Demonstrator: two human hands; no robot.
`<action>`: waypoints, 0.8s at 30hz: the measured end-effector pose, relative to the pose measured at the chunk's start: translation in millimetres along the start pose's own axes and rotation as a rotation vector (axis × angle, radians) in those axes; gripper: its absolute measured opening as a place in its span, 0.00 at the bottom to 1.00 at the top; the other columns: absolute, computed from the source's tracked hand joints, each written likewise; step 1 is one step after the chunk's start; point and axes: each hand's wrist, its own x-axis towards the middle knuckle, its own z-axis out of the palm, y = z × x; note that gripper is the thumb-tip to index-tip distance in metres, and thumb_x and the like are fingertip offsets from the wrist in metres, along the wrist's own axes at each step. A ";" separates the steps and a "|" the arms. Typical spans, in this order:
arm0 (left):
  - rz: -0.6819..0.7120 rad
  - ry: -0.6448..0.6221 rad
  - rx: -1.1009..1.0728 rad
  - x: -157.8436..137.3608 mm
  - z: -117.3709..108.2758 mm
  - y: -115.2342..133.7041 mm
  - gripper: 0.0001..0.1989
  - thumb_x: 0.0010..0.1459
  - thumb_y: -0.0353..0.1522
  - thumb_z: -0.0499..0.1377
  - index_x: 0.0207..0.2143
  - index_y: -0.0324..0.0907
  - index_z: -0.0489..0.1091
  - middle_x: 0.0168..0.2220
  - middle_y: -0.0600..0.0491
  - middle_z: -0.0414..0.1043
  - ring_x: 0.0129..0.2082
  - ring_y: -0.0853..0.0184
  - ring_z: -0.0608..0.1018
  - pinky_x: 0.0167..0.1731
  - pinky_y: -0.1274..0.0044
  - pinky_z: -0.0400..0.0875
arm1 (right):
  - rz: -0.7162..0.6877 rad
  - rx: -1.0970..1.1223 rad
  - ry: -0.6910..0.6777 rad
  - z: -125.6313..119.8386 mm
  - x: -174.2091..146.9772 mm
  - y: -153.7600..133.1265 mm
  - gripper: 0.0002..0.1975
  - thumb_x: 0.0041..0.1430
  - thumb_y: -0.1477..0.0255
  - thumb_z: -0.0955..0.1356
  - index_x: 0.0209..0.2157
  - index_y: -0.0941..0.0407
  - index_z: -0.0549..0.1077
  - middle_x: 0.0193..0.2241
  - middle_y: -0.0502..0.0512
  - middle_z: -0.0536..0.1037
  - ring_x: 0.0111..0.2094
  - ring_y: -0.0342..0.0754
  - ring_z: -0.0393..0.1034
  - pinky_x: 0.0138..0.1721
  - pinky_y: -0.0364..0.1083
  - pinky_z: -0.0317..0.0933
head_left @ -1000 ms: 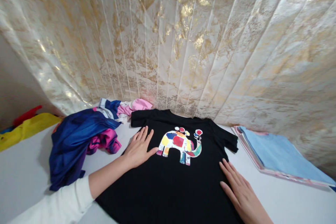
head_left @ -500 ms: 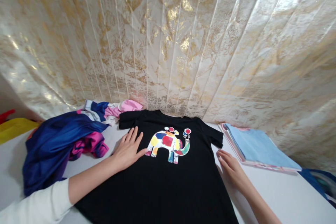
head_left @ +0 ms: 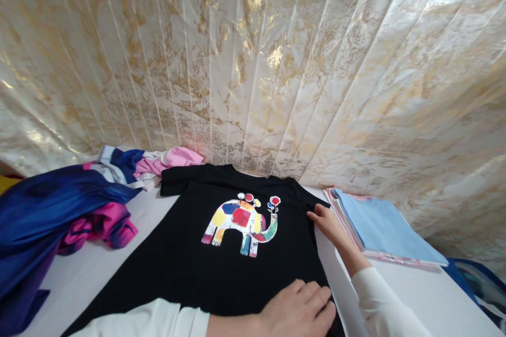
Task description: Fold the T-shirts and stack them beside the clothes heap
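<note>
A black T-shirt (head_left: 177,263) with a colourful patchwork elephant print lies spread front up, its collar towards the curtain. My right hand (head_left: 330,224) pinches the right sleeve near its lower edge. Lower down, my left hand (head_left: 298,305) reaches across the shirt to its right side edge. The fingers there are curled over the fabric, with their tips hidden. The hem runs out of the bottom of the view.
At the left lies a heap of blue, magenta and pink clothes (head_left: 75,200). A stack of folded clothes, light blue on top (head_left: 387,224), sits on the white table (head_left: 415,289) at right. Behind hangs a gold-patterned curtain (head_left: 253,63). Something dark blue (head_left: 466,279) shows at the right edge.
My left hand has crossed from the shirt's left chest to its lower right edge. The right hand has moved up from the table beside the shirt and taken hold of the sleeve.
</note>
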 end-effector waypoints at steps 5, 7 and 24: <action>0.051 0.092 0.071 -9.8 4.7 -1.4 0.17 0.71 0.35 0.44 0.54 0.37 0.64 0.58 0.46 0.66 0.54 0.62 0.70 0.42 0.75 0.66 | -0.002 -0.037 0.020 -0.2 12.8 -0.2 0.10 0.54 0.65 0.62 0.22 0.52 0.58 0.18 0.47 0.67 0.22 0.47 0.65 0.23 0.42 0.52; 0.060 0.093 0.079 -10.8 3.8 -2.5 0.17 0.71 0.35 0.43 0.55 0.39 0.63 0.58 0.45 0.66 0.55 0.62 0.69 0.42 0.76 0.66 | -0.013 -0.073 0.019 1.8 14.2 -3.2 0.10 0.54 0.66 0.63 0.23 0.52 0.58 0.21 0.48 0.70 0.24 0.47 0.66 0.25 0.42 0.52; 0.036 -0.160 -0.511 -1.8 -42.2 -6.2 0.17 0.63 0.34 0.57 0.53 0.41 0.64 0.52 0.51 0.69 0.49 0.64 0.73 0.48 0.74 0.68 | -0.082 -0.120 -0.148 -17.6 -29.8 -24.4 0.07 0.58 0.70 0.64 0.39 0.55 0.68 0.30 0.54 0.75 0.32 0.49 0.70 0.34 0.45 0.58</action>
